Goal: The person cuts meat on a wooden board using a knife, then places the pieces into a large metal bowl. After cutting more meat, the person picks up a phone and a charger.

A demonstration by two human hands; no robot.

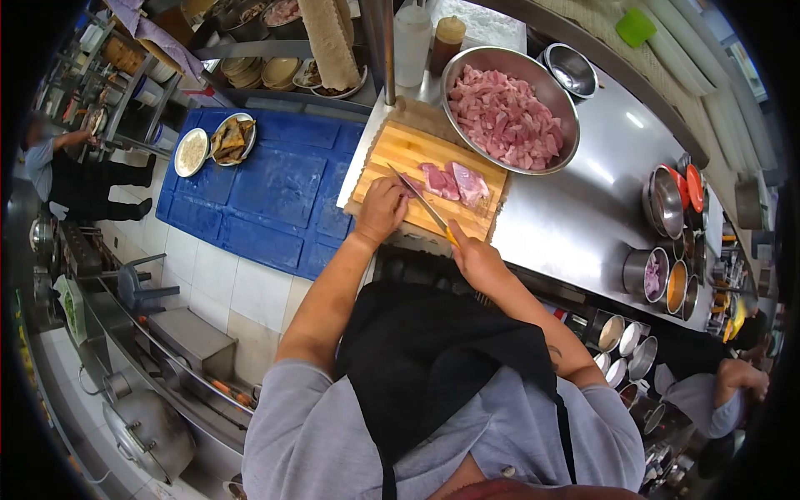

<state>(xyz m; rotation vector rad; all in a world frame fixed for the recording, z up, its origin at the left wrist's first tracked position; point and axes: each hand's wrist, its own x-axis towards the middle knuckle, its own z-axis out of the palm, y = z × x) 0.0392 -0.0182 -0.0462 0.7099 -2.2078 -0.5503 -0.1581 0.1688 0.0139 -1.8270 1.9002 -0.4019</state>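
Note:
A wooden cutting board (392, 154) lies in front of me with several pieces of raw meat (454, 183) on it. My right hand (482, 262) is closed around the yellow handle of a knife (433, 215). Its blade slants up and left across the board, between the meat and my left hand (383, 206). The fingers of that left hand are curled down at the left end of the meat, holding a piece partly hidden beneath them. Just past the board's right corner stands a large steel bowl (571, 125) heaped with cut raw meat (508, 117).
Two plates of food, one holding browned pieces (233, 140), sit on a blue surface (275, 187) at left. A squeeze bottle (447, 42) stands behind the board. Steel bowls (662, 204) and pots line the counter's right side. Other people (62, 167) are at far left and right.

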